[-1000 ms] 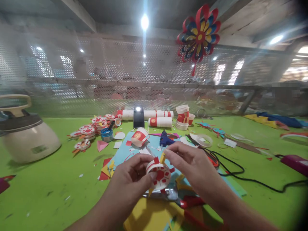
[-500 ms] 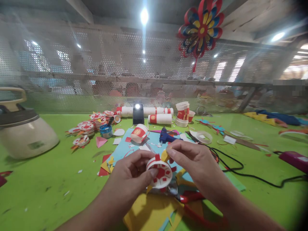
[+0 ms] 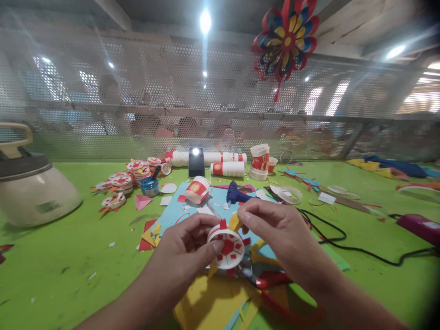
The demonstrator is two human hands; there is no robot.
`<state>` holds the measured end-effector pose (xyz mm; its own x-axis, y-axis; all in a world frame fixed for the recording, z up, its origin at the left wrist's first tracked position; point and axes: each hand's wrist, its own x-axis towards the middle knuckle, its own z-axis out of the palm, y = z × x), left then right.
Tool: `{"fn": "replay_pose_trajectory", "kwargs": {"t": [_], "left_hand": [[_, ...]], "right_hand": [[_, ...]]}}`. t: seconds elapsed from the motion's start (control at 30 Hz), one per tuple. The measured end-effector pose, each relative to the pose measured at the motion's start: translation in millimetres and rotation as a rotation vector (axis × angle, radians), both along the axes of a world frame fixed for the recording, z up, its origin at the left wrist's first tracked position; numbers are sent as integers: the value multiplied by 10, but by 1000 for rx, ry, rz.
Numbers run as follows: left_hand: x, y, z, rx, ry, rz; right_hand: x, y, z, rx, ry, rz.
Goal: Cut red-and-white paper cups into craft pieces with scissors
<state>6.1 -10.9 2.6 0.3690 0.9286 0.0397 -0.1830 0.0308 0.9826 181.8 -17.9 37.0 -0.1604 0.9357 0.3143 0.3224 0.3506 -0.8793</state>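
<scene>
My left hand (image 3: 192, 252) is closed around the left side of a white paper disc (image 3: 228, 259) with red patches on its face, thumb on the front. Red fringed pieces stick out from its top and right edge, and a yellow tip shows below it. Between the thumb and fingertips of my right hand (image 3: 271, 229) is a small yellow paper piece (image 3: 235, 222), held at the disc's upper right edge. Beneath the hands lie red-handled scissors (image 3: 273, 279), yellow-handled scissors (image 3: 257, 252) and yellow paper (image 3: 202, 300).
A blue glue gun (image 3: 237, 195) and a paper cup (image 3: 197, 189) lie on blue paper. Finished-looking discs (image 3: 120, 179) and a blue jar (image 3: 150, 187) stand left. A large cream kettle (image 3: 37, 197) is far left; a black cable (image 3: 364, 250) crosses the right.
The view has shifted very slightly, moving the scene a little left. Both hands keep their hold on the disc and the yellow piece.
</scene>
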Motion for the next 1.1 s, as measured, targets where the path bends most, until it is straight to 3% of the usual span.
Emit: {"fn": "replay_pose_trajectory", "kwargs": {"t": [0.27, 0.4, 0.63, 0.77, 0.9, 1.1], "left_hand": [[-8, 28, -28, -13, -21, -7], [-32, 32, -20, -84, -77, -54], [-70, -3, 37, -260, -277, -209], [-88, -19, 70, -281, -314, -261], [-111, -3, 65, -279, -330, -236], [-102, 24, 35, -294, -269, -270]], "right_hand": [[-8, 33, -29, -10, 32, 17], [14, 46, -55, -29, 156, 44], [112, 67, -3, -190, 216, 324], [144, 103, -27, -134, 192, 245], [134, 121, -36, -97, 193, 187], [96, 94, -19, -64, 209, 177]]}}
